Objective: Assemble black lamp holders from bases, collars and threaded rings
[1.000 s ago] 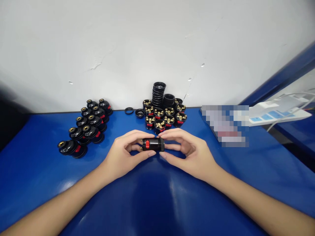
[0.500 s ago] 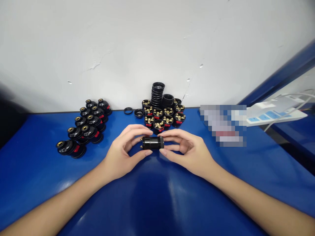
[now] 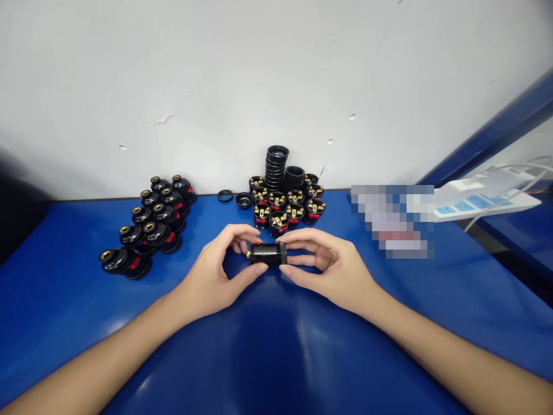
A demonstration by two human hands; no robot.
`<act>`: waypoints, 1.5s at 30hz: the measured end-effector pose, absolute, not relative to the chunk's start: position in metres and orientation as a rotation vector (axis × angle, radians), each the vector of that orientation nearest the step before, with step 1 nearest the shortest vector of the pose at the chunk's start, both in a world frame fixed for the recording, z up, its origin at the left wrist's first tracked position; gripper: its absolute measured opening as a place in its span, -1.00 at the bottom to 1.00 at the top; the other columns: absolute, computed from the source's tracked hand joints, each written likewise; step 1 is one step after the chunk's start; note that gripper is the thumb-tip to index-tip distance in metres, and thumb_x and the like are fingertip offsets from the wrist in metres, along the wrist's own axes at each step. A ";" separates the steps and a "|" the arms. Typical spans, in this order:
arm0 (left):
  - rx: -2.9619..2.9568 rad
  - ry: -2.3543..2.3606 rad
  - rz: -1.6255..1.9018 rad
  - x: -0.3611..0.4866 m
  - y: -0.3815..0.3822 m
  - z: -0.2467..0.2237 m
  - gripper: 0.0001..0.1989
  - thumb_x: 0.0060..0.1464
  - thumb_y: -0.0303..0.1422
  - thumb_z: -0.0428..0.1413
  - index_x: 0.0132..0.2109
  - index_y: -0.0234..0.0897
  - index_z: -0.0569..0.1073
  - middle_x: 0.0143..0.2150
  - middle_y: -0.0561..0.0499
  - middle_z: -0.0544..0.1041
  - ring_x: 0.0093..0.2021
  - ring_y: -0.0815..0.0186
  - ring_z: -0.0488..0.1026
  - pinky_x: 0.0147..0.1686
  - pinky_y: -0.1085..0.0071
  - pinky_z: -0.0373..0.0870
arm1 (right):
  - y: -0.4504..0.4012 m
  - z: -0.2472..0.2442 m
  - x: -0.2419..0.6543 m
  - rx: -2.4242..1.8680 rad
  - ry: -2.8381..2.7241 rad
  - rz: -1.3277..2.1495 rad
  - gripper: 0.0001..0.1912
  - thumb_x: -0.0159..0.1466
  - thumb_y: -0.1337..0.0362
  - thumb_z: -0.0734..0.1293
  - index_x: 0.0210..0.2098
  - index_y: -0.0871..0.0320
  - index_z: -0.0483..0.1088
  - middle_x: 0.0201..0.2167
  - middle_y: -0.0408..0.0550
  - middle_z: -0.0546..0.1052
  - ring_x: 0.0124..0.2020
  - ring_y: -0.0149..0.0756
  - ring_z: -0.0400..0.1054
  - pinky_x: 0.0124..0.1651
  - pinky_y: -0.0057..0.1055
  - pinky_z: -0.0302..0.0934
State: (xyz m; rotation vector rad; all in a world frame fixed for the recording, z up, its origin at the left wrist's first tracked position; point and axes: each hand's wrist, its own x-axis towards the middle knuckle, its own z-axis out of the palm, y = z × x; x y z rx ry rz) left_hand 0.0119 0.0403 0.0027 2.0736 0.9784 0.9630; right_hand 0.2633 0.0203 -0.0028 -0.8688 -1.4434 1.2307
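A black lamp socket (image 3: 265, 254) lies sideways between my two hands, just above the blue table. Brass contacts stick out of its left end, and a bit of red shows on its upper side. My left hand (image 3: 222, 262) grips the socket's body between thumb and fingers. At the right end, the thumb and fingertips of my right hand (image 3: 330, 259) pinch a black ring (image 3: 283, 253) around the socket. Behind my hands stand several socket bodies (image 3: 279, 222) with brass contacts facing up and red parts on their sides.
Capped lamp sockets (image 3: 158, 233) stand in rows at the left. Stacked black rings (image 3: 275, 167), a loose ring (image 3: 225, 196) and a small cap (image 3: 244, 200) are near the wall. At the right lie a blurred-out item (image 3: 393, 222) and a white power strip (image 3: 484, 202) with cables.
The socket has rolled about its long axis, bringing red into view on top. My left fingers have shifted slightly left along it; my right hand stays almost still on the ring.
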 end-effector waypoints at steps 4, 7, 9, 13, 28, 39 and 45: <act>2.069 0.962 0.979 0.012 0.040 0.002 -0.26 0.22 -0.24 0.43 0.39 -0.08 0.25 0.13 -0.05 0.58 0.06 0.22 0.55 0.11 0.25 0.47 | 0.020 -0.002 0.263 -0.886 -1.445 1.242 -0.63 0.21 0.37 0.65 0.00 0.07 0.65 -0.05 -0.04 0.72 0.02 -0.14 0.72 0.08 -0.26 0.70; 2.069 1.005 0.885 0.013 0.040 0.005 -0.47 0.40 -0.22 0.27 0.37 -0.09 0.28 0.01 0.00 0.62 -0.04 0.26 0.58 0.07 0.24 0.47 | 0.020 -0.002 0.263 -0.884 -1.447 1.253 -0.62 0.22 0.36 0.65 0.01 0.08 0.65 -0.04 -0.02 0.72 0.01 -0.13 0.73 0.08 -0.24 0.70; 2.062 0.995 0.873 0.013 0.039 0.006 -0.58 0.44 -0.25 0.22 0.33 -0.09 0.31 -0.03 0.02 0.63 -0.08 0.28 0.59 0.04 0.26 0.48 | 0.020 -0.002 0.263 -0.884 -1.449 1.259 -0.62 0.22 0.35 0.65 0.02 0.08 0.65 -0.04 -0.02 0.72 0.01 -0.12 0.73 0.09 -0.20 0.70; 2.037 0.858 1.033 0.013 0.041 0.000 -0.41 0.31 -0.31 0.36 0.36 -0.05 0.29 0.12 -0.05 0.59 0.02 0.25 0.57 0.05 0.28 0.53 | 0.019 -0.002 0.262 -0.877 -1.438 1.268 -0.63 0.22 0.34 0.66 0.00 0.07 0.65 -0.04 -0.02 0.72 0.02 -0.09 0.73 0.10 -0.15 0.70; 2.071 0.918 0.938 0.011 0.039 0.005 -0.49 0.43 -0.22 0.22 0.39 -0.10 0.26 0.12 -0.07 0.57 0.05 0.19 0.52 0.13 0.22 0.43 | 0.020 -0.002 0.263 -0.880 -1.454 1.285 -0.62 0.23 0.33 0.65 0.02 0.07 0.64 -0.02 -0.01 0.71 0.04 -0.07 0.71 0.12 -0.12 0.70; 2.077 0.935 0.937 0.011 0.040 0.004 -0.36 0.35 -0.24 0.29 0.42 -0.09 0.19 0.10 -0.07 0.54 0.05 0.17 0.51 0.14 0.19 0.41 | 0.020 -0.002 0.263 -0.874 -1.421 1.275 -0.64 0.22 0.33 0.66 0.00 0.06 0.64 -0.03 -0.02 0.71 0.05 -0.08 0.71 0.12 -0.11 0.70; 2.013 1.004 0.804 0.010 0.039 0.002 -0.55 0.52 -0.17 0.10 0.41 -0.08 0.24 0.00 -0.06 0.61 0.04 0.15 0.56 0.08 0.18 0.45 | 0.019 -0.002 0.263 -0.877 -1.444 1.282 -0.62 0.23 0.33 0.65 0.02 0.06 0.64 -0.02 -0.01 0.70 0.03 -0.08 0.71 0.13 -0.10 0.70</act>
